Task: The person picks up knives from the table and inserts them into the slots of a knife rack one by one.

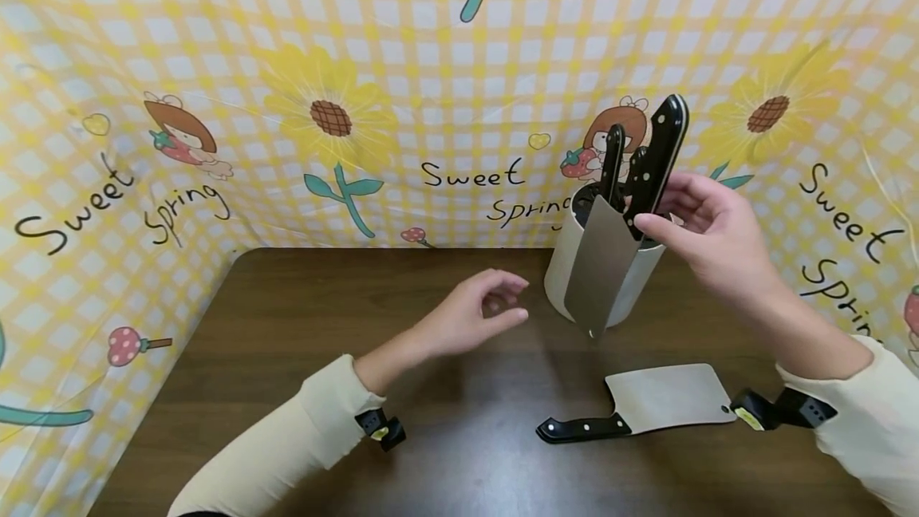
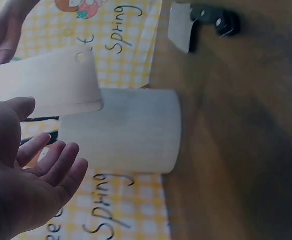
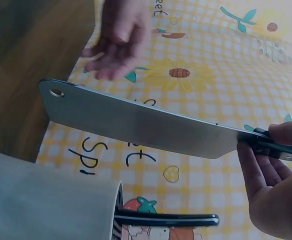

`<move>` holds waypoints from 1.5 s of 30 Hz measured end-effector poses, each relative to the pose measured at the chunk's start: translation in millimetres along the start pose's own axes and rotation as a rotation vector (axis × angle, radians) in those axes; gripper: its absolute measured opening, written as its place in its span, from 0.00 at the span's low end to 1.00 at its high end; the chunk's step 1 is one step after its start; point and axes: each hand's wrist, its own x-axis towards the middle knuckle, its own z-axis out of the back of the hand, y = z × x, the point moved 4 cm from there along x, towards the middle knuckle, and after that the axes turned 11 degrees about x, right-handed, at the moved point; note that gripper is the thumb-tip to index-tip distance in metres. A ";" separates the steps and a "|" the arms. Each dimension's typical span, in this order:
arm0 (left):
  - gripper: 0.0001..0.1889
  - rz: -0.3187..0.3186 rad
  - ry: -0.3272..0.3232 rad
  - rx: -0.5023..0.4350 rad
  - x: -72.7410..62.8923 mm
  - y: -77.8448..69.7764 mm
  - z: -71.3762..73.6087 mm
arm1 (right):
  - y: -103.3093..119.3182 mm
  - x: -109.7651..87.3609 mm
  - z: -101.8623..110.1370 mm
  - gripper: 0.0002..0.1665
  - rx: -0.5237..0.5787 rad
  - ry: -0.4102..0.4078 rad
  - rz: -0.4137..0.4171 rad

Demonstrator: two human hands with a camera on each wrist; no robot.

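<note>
My right hand (image 1: 725, 238) pinches the black riveted handle of a cleaver (image 3: 136, 120) near where the blade begins. The cleaver's blade points downward in front of a pale round knife block (image 2: 136, 135), apart from it in the right wrist view. Black-handled knives (image 3: 165, 218) stand in the block. My left hand (image 1: 474, 309) hovers to the left of the block, its fingers loosely bent and nothing between them. A second cleaver (image 1: 671, 399) lies flat on the table, its black handle toward the left.
The dark wood table (image 1: 323, 301) carries the block and the lying cleaver. A yellow checked cloth (image 1: 431, 102) with flower prints hangs behind the table and along its sides.
</note>
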 end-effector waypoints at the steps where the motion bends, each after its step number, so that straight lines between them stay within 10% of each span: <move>1: 0.19 -0.006 0.008 0.007 -2.2 0.6 -5.2 | 0.9 -0.7 2.3 0.18 0.003 -0.007 0.002; 21: 0.27 -0.016 0.203 0.078 -31.1 9.0 -80.1 | 24.8 -13.8 45.3 0.21 0.055 -0.039 0.015; 45: 0.35 -0.101 0.396 0.474 -41.8 13.6 -134.8 | 53.2 11.1 76.9 0.20 0.238 -0.039 0.196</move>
